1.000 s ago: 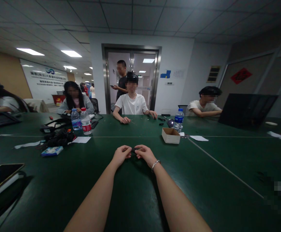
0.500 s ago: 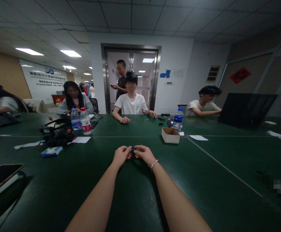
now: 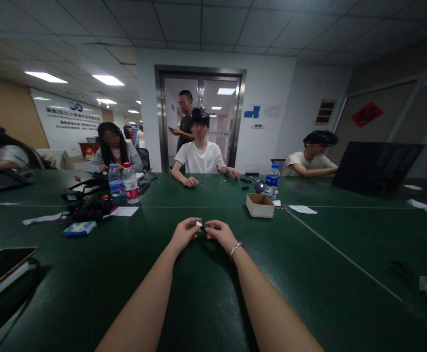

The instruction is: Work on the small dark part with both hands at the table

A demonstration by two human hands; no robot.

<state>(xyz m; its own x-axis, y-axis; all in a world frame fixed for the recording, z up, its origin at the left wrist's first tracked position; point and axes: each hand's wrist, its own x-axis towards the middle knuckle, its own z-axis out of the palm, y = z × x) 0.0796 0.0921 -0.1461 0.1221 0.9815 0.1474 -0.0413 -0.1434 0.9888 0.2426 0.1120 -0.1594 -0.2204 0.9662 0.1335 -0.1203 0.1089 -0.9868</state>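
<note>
Both my arms stretch out over the dark green table (image 3: 308, 274). My left hand (image 3: 184, 233) and my right hand (image 3: 219, 233) meet at the table's middle, fingers curled and pinched together. Between the fingertips sits a small dark object with a shiny metal end (image 3: 200, 225), too small to name. A thin bracelet (image 3: 235, 250) circles my right wrist. A small open cardboard box (image 3: 259, 205) stands beyond my right hand, apart from it.
Two water bottles (image 3: 127, 182) and a heap of black cables (image 3: 88, 208) lie at the left; a blue packet (image 3: 78, 228) and a tablet (image 3: 0, 266) nearer. An open laptop (image 3: 376, 166) stands right. Several people sit opposite; one stands in the doorway (image 3: 184, 122).
My hands stay at the same spot. The fingertips have shifted slightly, and a shiny metal end of the small object now shows between them.
</note>
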